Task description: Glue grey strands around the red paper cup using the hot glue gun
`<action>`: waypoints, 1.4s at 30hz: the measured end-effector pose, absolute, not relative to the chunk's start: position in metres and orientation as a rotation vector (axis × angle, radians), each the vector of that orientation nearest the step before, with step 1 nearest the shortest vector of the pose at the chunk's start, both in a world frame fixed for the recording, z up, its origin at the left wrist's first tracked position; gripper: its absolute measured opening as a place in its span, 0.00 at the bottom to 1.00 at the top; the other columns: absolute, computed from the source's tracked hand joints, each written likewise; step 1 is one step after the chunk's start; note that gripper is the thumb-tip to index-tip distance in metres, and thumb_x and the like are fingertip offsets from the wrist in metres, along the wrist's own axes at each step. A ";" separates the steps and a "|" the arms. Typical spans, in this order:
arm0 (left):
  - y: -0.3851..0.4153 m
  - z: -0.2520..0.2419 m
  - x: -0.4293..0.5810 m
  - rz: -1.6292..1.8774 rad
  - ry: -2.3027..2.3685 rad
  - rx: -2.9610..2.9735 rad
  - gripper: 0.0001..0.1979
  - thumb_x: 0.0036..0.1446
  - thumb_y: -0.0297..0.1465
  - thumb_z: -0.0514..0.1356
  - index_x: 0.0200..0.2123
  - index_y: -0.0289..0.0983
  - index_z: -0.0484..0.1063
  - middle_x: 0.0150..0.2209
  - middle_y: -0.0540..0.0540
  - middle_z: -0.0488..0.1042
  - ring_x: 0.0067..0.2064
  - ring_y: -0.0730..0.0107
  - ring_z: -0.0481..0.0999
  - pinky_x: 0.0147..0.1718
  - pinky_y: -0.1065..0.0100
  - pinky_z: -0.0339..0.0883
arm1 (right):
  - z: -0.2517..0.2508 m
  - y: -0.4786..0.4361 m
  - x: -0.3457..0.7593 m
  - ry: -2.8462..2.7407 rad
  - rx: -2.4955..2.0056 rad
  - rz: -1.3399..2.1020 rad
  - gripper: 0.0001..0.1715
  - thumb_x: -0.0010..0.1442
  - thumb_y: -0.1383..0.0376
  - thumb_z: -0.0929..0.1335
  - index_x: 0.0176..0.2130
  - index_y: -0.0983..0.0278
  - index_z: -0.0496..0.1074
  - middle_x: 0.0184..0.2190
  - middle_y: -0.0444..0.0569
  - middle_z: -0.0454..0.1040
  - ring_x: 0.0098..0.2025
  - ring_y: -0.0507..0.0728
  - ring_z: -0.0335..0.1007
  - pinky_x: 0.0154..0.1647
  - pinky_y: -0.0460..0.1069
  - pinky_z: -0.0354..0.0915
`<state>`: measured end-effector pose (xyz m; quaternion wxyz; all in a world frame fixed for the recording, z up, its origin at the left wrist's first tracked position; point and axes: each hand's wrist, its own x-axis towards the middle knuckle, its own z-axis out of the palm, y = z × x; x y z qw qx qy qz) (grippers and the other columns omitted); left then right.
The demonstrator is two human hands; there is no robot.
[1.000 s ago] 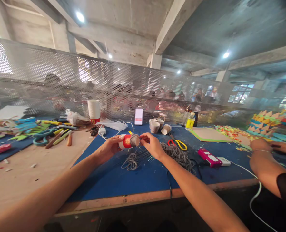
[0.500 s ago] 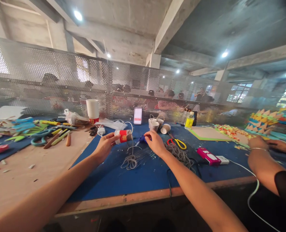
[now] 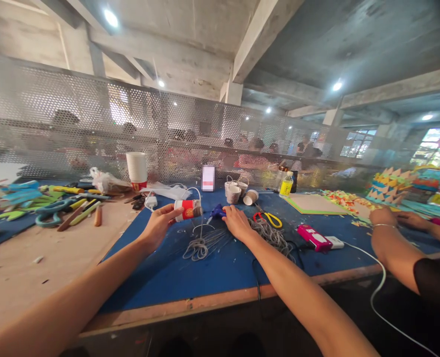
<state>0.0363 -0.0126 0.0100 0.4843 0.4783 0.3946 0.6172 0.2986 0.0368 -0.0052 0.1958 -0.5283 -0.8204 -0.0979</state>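
My left hand [image 3: 161,224] is closed round a small paper cup [image 3: 187,210] held on its side, red with a gold mark. Grey cord covers one end of the cup, and a loose strand hangs down to a coil of grey cord [image 3: 197,249] on the blue mat. To the right, my right hand [image 3: 238,223] is low over the mat, its fingers on a blue glue gun [image 3: 217,212]. Its grip there is partly hidden. Behind that hand stand small cord-wrapped cups [image 3: 233,193], and one cup [image 3: 250,197] lies on its side.
Yellow-and-red-handled scissors [image 3: 272,219] lie by a heap of grey cord [image 3: 272,235]. A pink box [image 3: 314,238] and white charger sit at right, near another person's hands [image 3: 384,217]. Stacked paper cups [image 3: 137,168], a phone [image 3: 208,178] and cutting tools [image 3: 79,213] are further left.
The view has swung slightly right. My right hand has come down with the glue gun and looks flatter, with more of the gun showing. My left hand keeps holding the cup.
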 end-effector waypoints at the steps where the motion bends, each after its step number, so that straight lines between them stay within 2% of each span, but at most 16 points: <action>1: -0.012 0.010 0.036 1.508 0.964 1.164 0.14 0.45 0.40 0.74 0.30 0.37 0.80 0.30 0.47 0.80 0.31 0.67 0.76 0.33 0.68 0.66 | -0.005 0.037 0.299 -2.280 -1.469 -0.273 0.18 0.68 0.67 0.65 0.57 0.66 0.67 0.52 0.61 0.72 0.50 0.63 0.73 0.50 0.56 0.67; 4: -0.012 0.011 0.036 1.530 0.970 1.150 0.16 0.42 0.41 0.75 0.30 0.36 0.80 0.30 0.47 0.80 0.31 0.68 0.75 0.34 0.68 0.66 | -0.002 0.038 0.299 -2.133 -1.417 -0.230 0.20 0.69 0.67 0.62 0.59 0.67 0.65 0.53 0.63 0.70 0.50 0.63 0.74 0.49 0.55 0.69; 7: -0.014 0.012 0.037 1.545 0.959 1.136 0.17 0.42 0.41 0.75 0.33 0.36 0.81 0.32 0.46 0.81 0.32 0.67 0.76 0.35 0.68 0.67 | 0.006 0.039 0.298 -1.910 -1.335 -0.078 0.21 0.67 0.64 0.65 0.57 0.69 0.67 0.52 0.64 0.71 0.50 0.64 0.73 0.50 0.56 0.69; 11: -0.016 0.013 0.038 1.554 0.969 1.148 0.13 0.46 0.38 0.73 0.33 0.37 0.82 0.32 0.46 0.81 0.33 0.66 0.77 0.36 0.67 0.67 | 0.016 0.034 0.296 -1.736 -1.134 0.161 0.20 0.62 0.58 0.70 0.50 0.66 0.73 0.46 0.57 0.77 0.49 0.63 0.75 0.53 0.55 0.68; 15: -0.018 0.014 0.039 1.539 0.997 1.173 0.13 0.47 0.39 0.72 0.33 0.37 0.81 0.31 0.46 0.81 0.30 0.65 0.77 0.31 0.67 0.66 | 0.021 0.023 0.290 -1.735 -1.002 0.436 0.21 0.64 0.53 0.67 0.49 0.63 0.76 0.39 0.50 0.80 0.40 0.59 0.77 0.45 0.53 0.71; 18: -0.019 0.015 0.040 1.510 0.995 1.168 0.14 0.46 0.39 0.73 0.34 0.37 0.81 0.29 0.46 0.81 0.28 0.64 0.77 0.28 0.66 0.66 | 0.024 0.015 0.285 -1.751 -0.942 0.560 0.21 0.62 0.51 0.68 0.46 0.62 0.77 0.37 0.48 0.81 0.38 0.58 0.77 0.43 0.51 0.71; 24: -0.020 0.014 0.042 1.487 0.984 1.149 0.16 0.46 0.40 0.73 0.36 0.37 0.81 0.31 0.45 0.82 0.29 0.63 0.78 0.29 0.66 0.68 | 0.026 0.003 0.279 -1.812 -0.981 0.470 0.19 0.61 0.50 0.70 0.38 0.63 0.78 0.34 0.50 0.81 0.38 0.60 0.78 0.43 0.53 0.70; 29: -0.018 0.011 0.039 1.507 1.004 1.224 0.14 0.49 0.41 0.72 0.36 0.38 0.81 0.30 0.48 0.81 0.30 0.64 0.77 0.31 0.66 0.67 | 0.020 0.002 0.275 -1.893 -0.888 0.421 0.15 0.63 0.54 0.70 0.41 0.61 0.78 0.36 0.50 0.82 0.39 0.61 0.79 0.45 0.54 0.71; 36: -0.021 0.015 0.040 1.571 1.061 1.237 0.16 0.46 0.43 0.73 0.35 0.39 0.82 0.29 0.48 0.82 0.29 0.63 0.76 0.31 0.66 0.65 | 0.016 0.001 0.274 -1.939 -0.925 0.313 0.16 0.62 0.50 0.71 0.40 0.60 0.77 0.34 0.49 0.81 0.36 0.60 0.78 0.39 0.51 0.69; 42: -0.023 0.017 0.041 1.578 1.080 1.262 0.19 0.47 0.44 0.72 0.38 0.38 0.82 0.31 0.48 0.83 0.31 0.63 0.77 0.32 0.68 0.66 | 0.018 -0.001 0.274 -1.980 -0.955 0.245 0.18 0.61 0.49 0.71 0.35 0.61 0.76 0.32 0.48 0.81 0.34 0.58 0.76 0.36 0.49 0.65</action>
